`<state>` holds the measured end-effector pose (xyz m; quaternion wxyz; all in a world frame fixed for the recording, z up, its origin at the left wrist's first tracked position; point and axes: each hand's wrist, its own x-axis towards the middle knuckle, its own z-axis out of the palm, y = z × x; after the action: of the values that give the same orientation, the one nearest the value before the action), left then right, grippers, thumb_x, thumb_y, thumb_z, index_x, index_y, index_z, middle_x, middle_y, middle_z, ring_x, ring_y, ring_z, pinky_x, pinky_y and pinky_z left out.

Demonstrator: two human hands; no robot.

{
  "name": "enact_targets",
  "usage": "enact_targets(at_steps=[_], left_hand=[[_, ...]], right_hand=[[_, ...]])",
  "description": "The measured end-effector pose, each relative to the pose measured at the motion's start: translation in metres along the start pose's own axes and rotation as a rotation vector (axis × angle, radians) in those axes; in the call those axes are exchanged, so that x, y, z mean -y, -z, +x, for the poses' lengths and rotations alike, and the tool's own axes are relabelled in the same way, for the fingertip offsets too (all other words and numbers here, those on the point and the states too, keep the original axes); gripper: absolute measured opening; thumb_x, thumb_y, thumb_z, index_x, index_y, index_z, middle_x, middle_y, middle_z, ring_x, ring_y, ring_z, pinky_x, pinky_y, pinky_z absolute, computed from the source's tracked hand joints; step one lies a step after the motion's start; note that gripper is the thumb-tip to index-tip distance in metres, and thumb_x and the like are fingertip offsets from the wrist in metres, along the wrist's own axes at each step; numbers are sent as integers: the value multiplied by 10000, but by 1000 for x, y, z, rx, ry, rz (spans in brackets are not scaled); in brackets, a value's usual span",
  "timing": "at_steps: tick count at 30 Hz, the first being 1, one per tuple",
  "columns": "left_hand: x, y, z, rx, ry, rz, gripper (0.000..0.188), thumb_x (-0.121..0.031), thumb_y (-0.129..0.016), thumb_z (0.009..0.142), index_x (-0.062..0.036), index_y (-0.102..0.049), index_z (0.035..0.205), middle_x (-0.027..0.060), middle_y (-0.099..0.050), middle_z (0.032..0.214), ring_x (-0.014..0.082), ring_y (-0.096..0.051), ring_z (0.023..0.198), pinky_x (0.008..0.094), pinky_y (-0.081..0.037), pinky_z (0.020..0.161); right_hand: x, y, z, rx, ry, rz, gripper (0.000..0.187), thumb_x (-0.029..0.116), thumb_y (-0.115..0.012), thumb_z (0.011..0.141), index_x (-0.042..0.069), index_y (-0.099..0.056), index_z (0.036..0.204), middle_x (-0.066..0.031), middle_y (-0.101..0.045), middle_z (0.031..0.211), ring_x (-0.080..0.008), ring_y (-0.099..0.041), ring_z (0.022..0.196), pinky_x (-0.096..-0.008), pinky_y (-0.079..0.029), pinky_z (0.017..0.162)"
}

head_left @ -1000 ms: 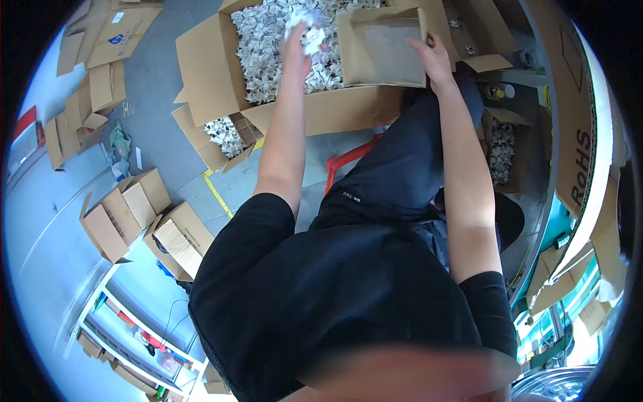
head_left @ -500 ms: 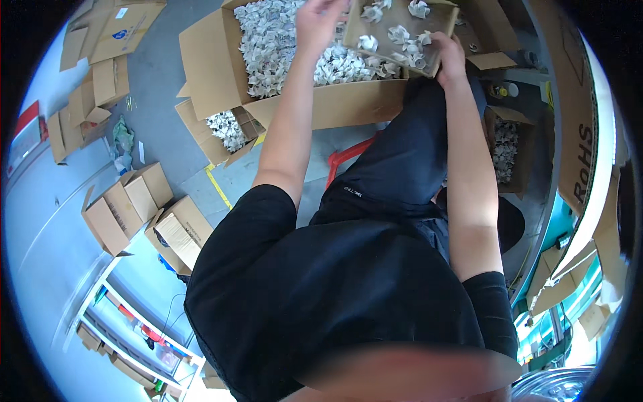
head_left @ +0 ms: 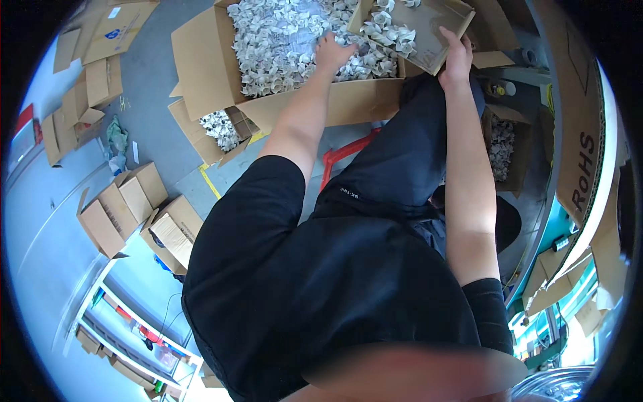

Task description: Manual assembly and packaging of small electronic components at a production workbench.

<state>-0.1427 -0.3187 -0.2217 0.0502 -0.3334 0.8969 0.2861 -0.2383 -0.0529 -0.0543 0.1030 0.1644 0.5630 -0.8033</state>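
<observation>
A large open cardboard box on the floor is heaped with small white crumpled pieces. My left hand reaches down into that heap, with its fingers curled among the pieces. My right hand grips the near edge of a small shallow cardboard box, held tilted over the big box's right end. Several white pieces lie in the small box's left part. My black-clad body and legs fill the middle of the view.
A smaller open box with white pieces sits left of the big box, and another box with pieces stands at the right. Empty open cartons and flattened cardboard lie on the grey floor. A red frame shows under my leg.
My left hand was up over the small box dropping white pieces. It has come down into the heap in the big box. The small box now holds more pieces.
</observation>
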Motion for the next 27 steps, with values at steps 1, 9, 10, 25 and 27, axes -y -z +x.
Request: enact_targets(at_steps=[1, 9, 10, 25, 27], left_hand=[[26, 21, 27, 159, 59, -72, 882, -607, -742, 723, -49, -530, 1372, 226, -589, 1327, 380, -545, 1238, 464, -411, 1076], [15, -10, -27, 219, -248, 305, 962, -818, -555, 771, 56, -673, 1155, 305, -626, 1257, 438, -579, 1211, 470, -434, 1049], [4, -10, -29, 317, -88, 155, 1074, -831, -554, 768, 93, -544, 1316, 339, -546, 1349, 464, -503, 1292, 466, -383, 1109], [-21, -23, -8, 594, 112, -503, 711, -515, -679, 855, 19, -602, 1319, 205, -649, 1297, 322, -616, 1175, 393, -473, 997], [-23, -34, -1, 650, -5, -314, 655, -481, -694, 862, 3, -627, 1299, 152, -667, 1284, 276, -620, 1151, 385, -476, 973]], right_hand=[[0, -20, -2, 56, -11, 7, 740, 129, -771, 811, -19, -387, 1426, -153, -598, 1248, -275, -594, 1133, -398, -494, 951], [-6, -16, 6, -5, -14, -52, 583, 126, -744, 842, -18, -478, 1341, -142, -609, 1216, -264, -624, 1097, -403, -526, 925], [-11, -11, 4, -27, -17, -69, 581, 130, -746, 839, -18, -485, 1336, -142, -610, 1215, -263, -626, 1093, -402, -526, 923], [-5, -12, 6, 71, -69, -61, 605, 153, -767, 833, -31, -486, 1336, -143, -628, 1175, -251, -635, 1072, -386, -528, 904], [-6, -9, 7, 74, -74, -71, 601, 152, -766, 834, -28, -489, 1335, -142, -630, 1173, -249, -636, 1072, -386, -529, 903]])
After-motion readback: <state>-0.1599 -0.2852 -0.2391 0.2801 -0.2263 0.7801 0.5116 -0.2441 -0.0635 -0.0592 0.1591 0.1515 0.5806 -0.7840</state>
